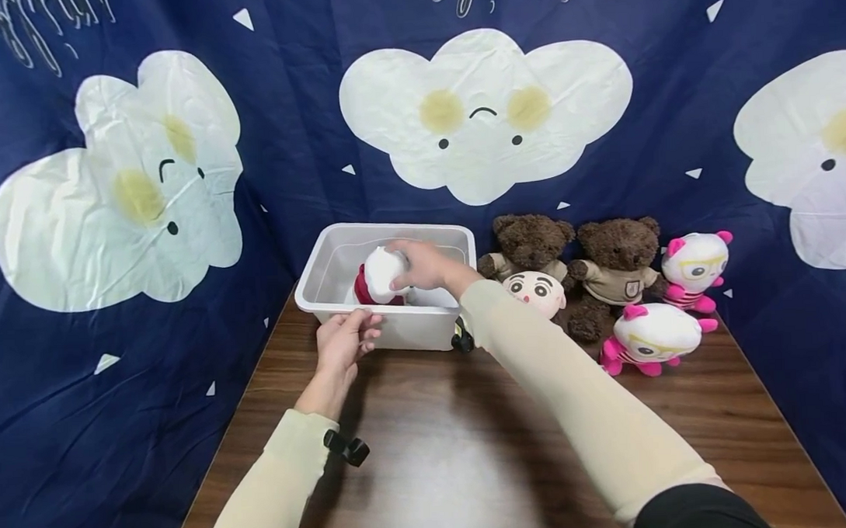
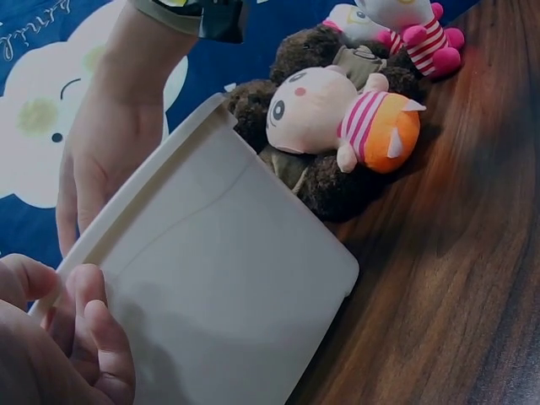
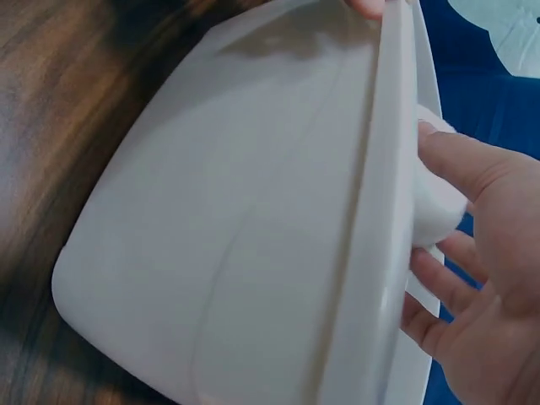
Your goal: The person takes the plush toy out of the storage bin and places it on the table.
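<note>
A light grey plastic bin [image 1: 413, 331] stands at the back of the wooden table. Inside it is a plush toy [image 1: 383, 273] with a white head and a dark red part below. My right hand [image 1: 426, 265] reaches over the front rim and grips the white head. In the right wrist view the thumb lies on the white plush [image 3: 437, 202], and the fingers curl beneath it, partly behind the rim. At the bin's front rim, my left hand [image 1: 339, 343] holds the edge. The left wrist view has its thumb over the rim and fingers [image 2: 105, 337] curled against the outer wall.
Right of the bin sit two brown teddy bears [image 1: 532, 241] [image 1: 618, 249] in beige shirts. A round-faced doll [image 1: 536, 291] with a striped top leans before them. Two white-and-pink plush toys [image 1: 696, 266] [image 1: 652, 337] are farther right. Behind hangs a blue cloud-print cloth [image 1: 300, 144].
</note>
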`<move>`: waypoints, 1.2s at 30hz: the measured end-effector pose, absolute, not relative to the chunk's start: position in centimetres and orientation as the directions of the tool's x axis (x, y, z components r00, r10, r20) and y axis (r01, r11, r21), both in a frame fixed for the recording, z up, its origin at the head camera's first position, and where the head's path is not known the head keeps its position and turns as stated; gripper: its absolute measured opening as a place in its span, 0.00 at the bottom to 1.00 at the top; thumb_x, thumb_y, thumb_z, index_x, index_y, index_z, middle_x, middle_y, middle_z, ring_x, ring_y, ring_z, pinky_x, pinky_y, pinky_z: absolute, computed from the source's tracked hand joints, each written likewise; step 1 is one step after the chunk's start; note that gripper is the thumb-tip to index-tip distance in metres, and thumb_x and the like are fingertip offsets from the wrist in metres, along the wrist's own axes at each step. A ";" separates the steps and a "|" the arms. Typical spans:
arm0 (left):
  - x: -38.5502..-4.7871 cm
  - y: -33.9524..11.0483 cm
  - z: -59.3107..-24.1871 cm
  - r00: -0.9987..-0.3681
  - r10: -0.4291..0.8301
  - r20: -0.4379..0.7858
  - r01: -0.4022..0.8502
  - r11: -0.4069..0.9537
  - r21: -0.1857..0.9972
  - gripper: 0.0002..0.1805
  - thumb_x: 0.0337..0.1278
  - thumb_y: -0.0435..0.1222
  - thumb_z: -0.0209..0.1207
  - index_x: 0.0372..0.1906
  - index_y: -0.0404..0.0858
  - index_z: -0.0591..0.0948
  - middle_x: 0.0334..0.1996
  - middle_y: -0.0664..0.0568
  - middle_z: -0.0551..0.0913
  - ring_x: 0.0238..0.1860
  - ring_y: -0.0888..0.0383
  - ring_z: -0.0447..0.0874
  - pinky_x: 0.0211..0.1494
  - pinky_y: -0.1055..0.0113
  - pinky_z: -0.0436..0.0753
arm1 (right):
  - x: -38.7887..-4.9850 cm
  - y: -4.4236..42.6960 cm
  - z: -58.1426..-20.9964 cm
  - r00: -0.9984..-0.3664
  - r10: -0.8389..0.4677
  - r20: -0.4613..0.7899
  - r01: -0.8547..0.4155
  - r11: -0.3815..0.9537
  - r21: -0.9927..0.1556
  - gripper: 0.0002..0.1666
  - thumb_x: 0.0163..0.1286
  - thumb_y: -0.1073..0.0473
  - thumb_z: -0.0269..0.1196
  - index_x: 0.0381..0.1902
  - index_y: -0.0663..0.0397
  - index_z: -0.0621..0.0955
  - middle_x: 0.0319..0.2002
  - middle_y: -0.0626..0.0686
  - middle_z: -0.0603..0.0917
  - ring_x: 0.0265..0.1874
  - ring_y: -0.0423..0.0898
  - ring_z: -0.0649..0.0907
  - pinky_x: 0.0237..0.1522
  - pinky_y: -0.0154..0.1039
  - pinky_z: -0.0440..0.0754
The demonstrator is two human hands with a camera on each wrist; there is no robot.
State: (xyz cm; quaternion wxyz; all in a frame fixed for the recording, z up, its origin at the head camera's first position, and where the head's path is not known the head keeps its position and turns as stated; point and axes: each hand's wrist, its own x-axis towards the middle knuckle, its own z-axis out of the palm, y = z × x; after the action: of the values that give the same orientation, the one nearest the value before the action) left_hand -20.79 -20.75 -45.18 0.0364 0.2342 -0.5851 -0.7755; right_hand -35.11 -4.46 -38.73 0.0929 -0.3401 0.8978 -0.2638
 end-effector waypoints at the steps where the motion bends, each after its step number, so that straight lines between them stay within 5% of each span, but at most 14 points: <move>1: -20.8 -20.7 -45.2 -0.887 -0.331 -0.322 -0.219 -0.313 0.924 0.10 0.63 0.36 0.63 0.44 0.37 0.76 0.28 0.56 0.91 0.20 0.66 0.84 0.19 0.77 0.77 | -35.0 -4.5 -38.9 -0.752 -0.659 0.010 -0.562 0.634 -0.531 0.46 0.62 0.54 0.76 0.74 0.52 0.70 0.70 0.54 0.76 0.66 0.50 0.76 0.71 0.43 0.74; 12: -20.7 -20.6 -45.7 -0.890 -0.339 -0.306 -0.199 -0.315 0.928 0.10 0.62 0.36 0.64 0.41 0.38 0.75 0.27 0.56 0.91 0.19 0.67 0.85 0.18 0.78 0.78 | -34.4 -4.7 -39.4 -0.772 -0.636 0.004 -0.585 0.709 -0.393 0.49 0.54 0.50 0.80 0.72 0.46 0.73 0.68 0.51 0.78 0.67 0.53 0.74 0.69 0.47 0.74; 24: -20.8 -20.6 -45.7 -0.888 -0.337 -0.313 -0.202 -0.327 0.923 0.10 0.61 0.36 0.64 0.42 0.37 0.76 0.27 0.56 0.91 0.19 0.66 0.84 0.18 0.77 0.77 | -34.2 -4.5 -39.5 -0.756 -0.651 0.062 -0.610 0.669 -0.425 0.32 0.53 0.51 0.80 0.54 0.45 0.78 0.56 0.48 0.86 0.52 0.47 0.83 0.58 0.41 0.80; 36: -20.9 -20.7 -45.4 -0.888 -0.338 -0.313 -0.206 -0.316 0.926 0.11 0.62 0.36 0.64 0.44 0.37 0.76 0.27 0.57 0.91 0.20 0.66 0.85 0.18 0.77 0.78 | -33.8 -2.7 -38.4 -0.739 -0.659 0.137 -0.634 0.613 -0.471 0.26 0.55 0.51 0.78 0.52 0.45 0.84 0.51 0.46 0.90 0.47 0.44 0.84 0.56 0.41 0.80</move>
State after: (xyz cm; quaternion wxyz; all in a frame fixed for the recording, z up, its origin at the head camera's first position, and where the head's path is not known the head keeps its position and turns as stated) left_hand -20.85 -20.65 -45.45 0.0423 0.2332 -0.5832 -0.7770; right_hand -33.79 -2.66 -38.38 0.0250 -0.3603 0.8977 -0.2525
